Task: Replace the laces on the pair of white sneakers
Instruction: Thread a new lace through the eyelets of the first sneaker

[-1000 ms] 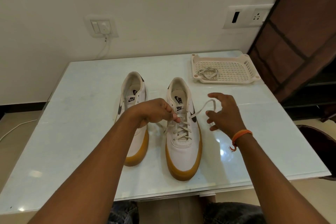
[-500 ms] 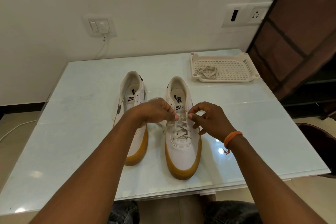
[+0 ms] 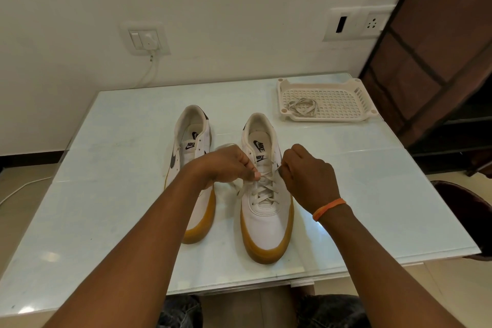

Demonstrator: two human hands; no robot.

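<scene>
1. since half a second ago: right hand (image 3: 308,177) drawn back slightly toward the outer side of the right sneaker (image 3: 266,194), fingers curled narrow and pinched on a lace end at the upper right eyelets; a second ago, reached wide out to the right with a long loop of lace pulled clear of the shoe.
2. left hand (image 3: 229,165) barely shifted across all three moments: fingertips (image 3: 256,175) closed on the lace (image 3: 262,188) just above the crossed rows, at the upper left eyelets.
3. lace threaded criss-cross through the lower and middle eyelets of the right sneaker; one loose flat end trailing down on the table between the two shoes.
4. left sneaker (image 3: 191,168) unlaced, parallel and just beside the right one, partly covered by the left forearm; both toes pointing toward the near table edge.
5. spare lace (image 3: 302,107) bundled in the left part of the cream perforated tray (image 3: 343,104), at the far right corner of the table (image 3: 106,208), well apart from both shoes.
6. orange band (image 3: 328,209) on the right wrist.
7. edges: right sneaker's toe near the front edge; tray close to the far and right edges; dark chair (image 3: 468,218) just past the right edge.
8. open room: wide bare surface left of the left sneaker, a bare strip right of the right sneaker, and a clear band between shoes and tray.
</scene>
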